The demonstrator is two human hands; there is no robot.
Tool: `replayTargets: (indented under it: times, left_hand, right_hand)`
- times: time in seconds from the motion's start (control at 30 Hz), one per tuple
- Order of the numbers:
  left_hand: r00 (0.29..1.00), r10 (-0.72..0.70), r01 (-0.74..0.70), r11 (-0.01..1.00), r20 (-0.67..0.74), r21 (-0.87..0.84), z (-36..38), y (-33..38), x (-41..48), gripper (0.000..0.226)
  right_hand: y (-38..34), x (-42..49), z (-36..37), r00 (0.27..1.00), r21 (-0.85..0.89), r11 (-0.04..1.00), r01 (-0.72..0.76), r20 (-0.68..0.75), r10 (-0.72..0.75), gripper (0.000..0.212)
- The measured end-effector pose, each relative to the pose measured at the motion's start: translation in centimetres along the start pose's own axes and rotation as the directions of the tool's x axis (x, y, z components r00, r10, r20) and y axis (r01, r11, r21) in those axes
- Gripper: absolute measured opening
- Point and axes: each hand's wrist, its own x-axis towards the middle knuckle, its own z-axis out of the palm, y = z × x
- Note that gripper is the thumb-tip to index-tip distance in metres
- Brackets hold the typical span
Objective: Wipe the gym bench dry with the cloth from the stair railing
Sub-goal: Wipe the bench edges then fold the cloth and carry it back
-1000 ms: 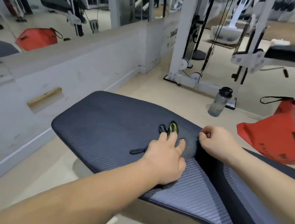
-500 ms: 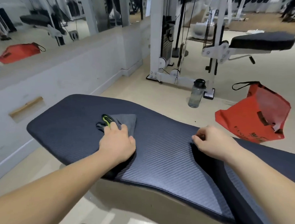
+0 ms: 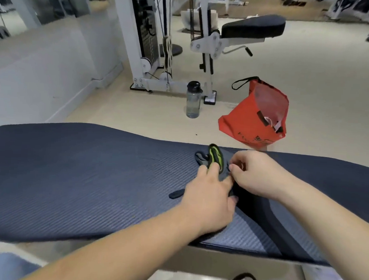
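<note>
The gym bench (image 3: 82,177) is a long dark blue ribbed pad running across the view. A grey cloth (image 3: 224,174) with a green and black loop (image 3: 215,155) lies on it near the seam between the two pads. My left hand (image 3: 210,196) presses flat on the cloth with straight fingers, covering most of it. My right hand (image 3: 254,174) rests at the seam just right of the cloth, fingers curled, thumb tip by the cloth's edge. Whether it pinches the cloth is unclear.
On the floor beyond the bench stand a clear water bottle (image 3: 193,101) and an open red bag (image 3: 258,119). A white cable machine (image 3: 153,53) with a black padded seat (image 3: 254,26) stands behind them. A low white wall (image 3: 44,74) runs along the left.
My left hand has slid the cloth rightward along the bench, back to my right hand at the seam. The view has turned right and tilted up.
</note>
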Motion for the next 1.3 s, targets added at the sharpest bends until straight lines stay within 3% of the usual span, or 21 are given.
replayTargets:
  times: [0.1,0.17,0.27,0.33,0.43,0.5,0.6,0.67,0.73,0.8,0.87,0.93,1.0,1.07,1.17,1.3]
  left_hand:
    - [0.999,0.036,-0.031,0.935,0.009,-0.354,-1.2,-2.5,-1.3,0.048]
    - [0.993,-0.040,-0.026,0.844,-0.111,-0.535,-2.0,-5.8,-2.3,0.038]
    - [0.928,-0.185,0.023,0.895,-0.324,-0.446,-1.8,-10.2,-4.1,0.029]
    - [0.896,-0.223,0.056,0.914,-0.385,-0.401,-1.0,-11.4,-5.0,0.026]
    - [0.893,-0.198,0.052,0.937,-0.404,-0.344,-0.5,-10.9,-4.8,0.030]
    - [0.905,-0.129,0.011,0.960,-0.406,-0.280,-0.6,-10.3,-4.7,0.035]
    - [0.914,-0.108,0.013,0.971,-0.391,-0.238,-0.9,-10.8,-5.0,0.040]
    - [0.910,-0.164,0.056,0.959,-0.381,-0.278,-0.9,-11.0,-5.2,0.038]
    - [0.910,-0.166,0.051,0.954,-0.381,-0.294,-0.9,-10.3,-5.2,0.036]
    - [0.918,-0.117,0.006,0.960,-0.378,-0.281,-0.6,-9.1,-4.9,0.035]
    - [0.930,-0.067,-0.041,0.958,-0.361,-0.285,0.0,-7.5,-4.7,0.035]
    - [0.937,-0.027,-0.083,0.951,-0.349,-0.298,0.6,-5.9,-4.5,0.035]
    - [0.936,0.031,-0.140,0.947,-0.350,-0.291,1.1,-4.2,-4.3,0.035]
    - [0.931,0.101,-0.204,0.942,-0.352,-0.268,1.6,-2.5,-4.1,0.037]
    - [0.922,0.204,-0.279,0.939,-0.328,-0.202,1.9,0.1,-3.2,0.042]
    - [0.921,0.246,-0.307,0.936,-0.303,-0.173,2.2,3.7,-0.7,0.040]
  right_hand:
    - [-0.3,-1.5,0.2,0.998,-0.009,0.999,-0.046,0.047,0.046,0.022]
    - [-1.6,-2.6,1.1,0.997,-0.061,0.997,-0.039,0.059,0.043,0.038]
    - [-4.7,-4.1,4.1,0.998,-0.293,0.955,0.044,0.065,-0.025,0.071]
    - [-6.3,-3.9,6.4,0.987,-0.433,0.887,0.159,0.072,-0.142,0.085]
    - [-6.0,-1.3,7.6,0.935,-0.389,0.850,0.355,0.131,-0.330,0.083]
    - [-4.3,0.9,7.3,0.918,-0.308,0.867,0.391,0.068,-0.390,0.071]
    - [-0.9,2.8,5.8,0.968,-0.337,0.914,0.224,-0.035,-0.250,0.054]
    - [2.1,2.9,4.5,0.990,-0.373,0.928,0.007,-0.126,-0.058,0.049]
    - [4.6,1.8,3.1,0.969,-0.361,0.903,-0.234,-0.165,0.186,0.049]
    - [5.4,-0.3,2.3,0.938,-0.335,0.876,-0.347,-0.136,0.319,0.050]
    - [4.5,-3.3,2.8,0.967,-0.352,0.901,-0.253,-0.083,0.239,0.050]
    - [3.3,-7.1,4.1,0.999,-0.401,0.916,-0.006,-0.035,-0.008,0.049]
    - [3.6,-9.9,4.2,0.974,-0.378,0.898,0.223,0.043,-0.224,0.047]
    - [6.4,-10.7,2.8,0.946,-0.298,0.898,0.324,0.118,-0.303,0.042]
    - [12.1,-10.1,0.9,0.976,-0.272,0.937,0.219,0.046,-0.215,0.041]
    - [18.3,-7.1,-1.8,0.989,-0.299,0.945,-0.135,-0.099,0.110,0.049]
